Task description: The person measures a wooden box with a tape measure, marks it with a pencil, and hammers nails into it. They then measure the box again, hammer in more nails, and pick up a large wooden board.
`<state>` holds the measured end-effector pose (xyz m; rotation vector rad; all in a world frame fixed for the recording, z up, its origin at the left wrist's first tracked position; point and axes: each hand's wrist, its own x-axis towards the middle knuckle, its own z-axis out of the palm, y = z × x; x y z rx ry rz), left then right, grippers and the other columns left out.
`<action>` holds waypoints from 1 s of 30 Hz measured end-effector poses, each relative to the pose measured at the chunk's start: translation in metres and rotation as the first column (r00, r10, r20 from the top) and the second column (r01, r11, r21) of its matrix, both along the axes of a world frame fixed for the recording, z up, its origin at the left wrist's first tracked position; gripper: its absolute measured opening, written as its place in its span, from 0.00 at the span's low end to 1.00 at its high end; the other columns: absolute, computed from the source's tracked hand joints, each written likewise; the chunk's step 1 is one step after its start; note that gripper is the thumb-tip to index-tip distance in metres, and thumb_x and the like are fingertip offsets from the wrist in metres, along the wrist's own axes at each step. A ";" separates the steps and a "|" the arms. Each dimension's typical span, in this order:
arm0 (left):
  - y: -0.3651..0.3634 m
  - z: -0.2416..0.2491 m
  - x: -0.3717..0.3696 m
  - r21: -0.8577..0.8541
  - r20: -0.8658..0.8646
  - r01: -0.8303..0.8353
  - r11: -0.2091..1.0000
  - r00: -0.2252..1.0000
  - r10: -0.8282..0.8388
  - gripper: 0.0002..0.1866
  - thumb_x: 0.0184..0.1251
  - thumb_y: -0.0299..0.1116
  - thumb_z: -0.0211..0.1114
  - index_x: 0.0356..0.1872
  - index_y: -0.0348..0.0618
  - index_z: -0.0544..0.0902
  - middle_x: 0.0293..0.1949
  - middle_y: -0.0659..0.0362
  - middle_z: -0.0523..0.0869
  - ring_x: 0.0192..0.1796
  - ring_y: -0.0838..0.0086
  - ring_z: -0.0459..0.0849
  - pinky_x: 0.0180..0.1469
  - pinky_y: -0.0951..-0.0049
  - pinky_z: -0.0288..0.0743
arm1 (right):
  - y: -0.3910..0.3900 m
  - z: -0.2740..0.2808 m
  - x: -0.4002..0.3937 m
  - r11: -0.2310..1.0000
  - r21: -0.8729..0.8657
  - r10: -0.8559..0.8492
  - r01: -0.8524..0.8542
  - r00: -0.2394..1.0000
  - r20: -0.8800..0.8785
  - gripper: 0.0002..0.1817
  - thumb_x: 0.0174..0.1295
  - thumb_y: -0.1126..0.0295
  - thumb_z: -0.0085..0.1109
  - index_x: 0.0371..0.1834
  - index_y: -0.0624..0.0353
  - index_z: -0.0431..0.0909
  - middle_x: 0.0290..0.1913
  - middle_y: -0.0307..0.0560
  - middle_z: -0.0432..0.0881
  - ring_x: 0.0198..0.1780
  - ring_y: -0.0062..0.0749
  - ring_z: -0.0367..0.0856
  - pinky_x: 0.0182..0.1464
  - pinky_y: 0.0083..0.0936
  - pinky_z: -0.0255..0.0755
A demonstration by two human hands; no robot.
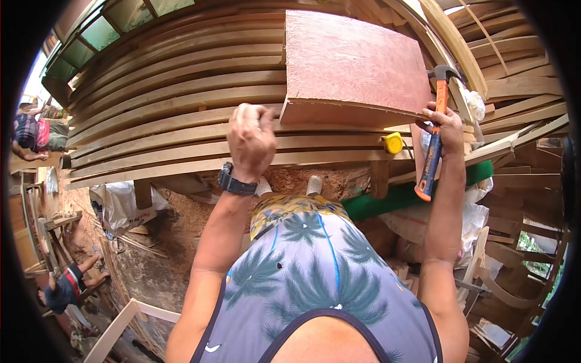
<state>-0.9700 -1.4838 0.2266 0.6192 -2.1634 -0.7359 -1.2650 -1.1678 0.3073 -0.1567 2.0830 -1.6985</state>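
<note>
In my right hand (446, 128) is a hammer (434, 145) with an orange and dark blue handle, its metal head up beside the right edge of a wooden box (357, 60). The box has a reddish plywood top and rests on long wooden slats (181, 91). My left hand (251, 136), with a dark watch on the wrist, is raised over the slats just left of the box's near corner. Its fingers are curled together, and whatever they may hold is too small to name. A yellow tape measure (393, 143) lies on the slats below the box.
Wooden boards (520, 91) are stacked at the right. A green roll (387, 202) and plastic bags (127, 202) sit under the slats' near edge. Two other people (36, 130) are at the far left, one lower down. A light wooden frame (115, 327) stands at the lower left.
</note>
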 end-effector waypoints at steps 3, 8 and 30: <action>-0.021 -0.024 0.020 0.122 0.213 -0.153 0.981 0.969 0.125 0.18 0.79 0.44 0.60 0.34 0.40 0.81 0.27 0.50 0.82 0.29 0.57 0.80 0.33 0.57 0.75 | 0.000 -0.002 0.002 1.000 -0.016 -0.010 0.010 1.000 0.004 0.14 0.62 0.80 0.62 0.52 0.68 0.79 0.39 0.48 0.85 0.39 0.34 0.89 0.47 0.36 0.88; -0.027 0.009 0.024 0.263 0.428 -0.155 0.952 0.903 0.029 0.25 0.73 0.51 0.69 0.34 0.33 0.84 0.30 0.49 0.88 0.33 0.60 0.87 0.38 0.60 0.81 | -0.003 0.000 0.003 1.000 -0.008 -0.015 0.015 1.000 -0.001 0.14 0.62 0.79 0.65 0.51 0.68 0.79 0.39 0.46 0.84 0.40 0.32 0.87 0.47 0.34 0.88; -0.035 0.052 -0.026 0.927 -0.185 0.259 0.273 0.945 -0.269 0.12 0.73 0.36 0.72 0.41 0.35 0.88 0.37 0.57 0.91 0.28 0.77 0.86 0.28 0.82 0.77 | 0.000 -0.002 -0.002 1.000 -0.020 0.018 -0.018 1.000 0.025 0.15 0.63 0.77 0.66 0.52 0.67 0.79 0.41 0.45 0.84 0.41 0.32 0.87 0.49 0.35 0.86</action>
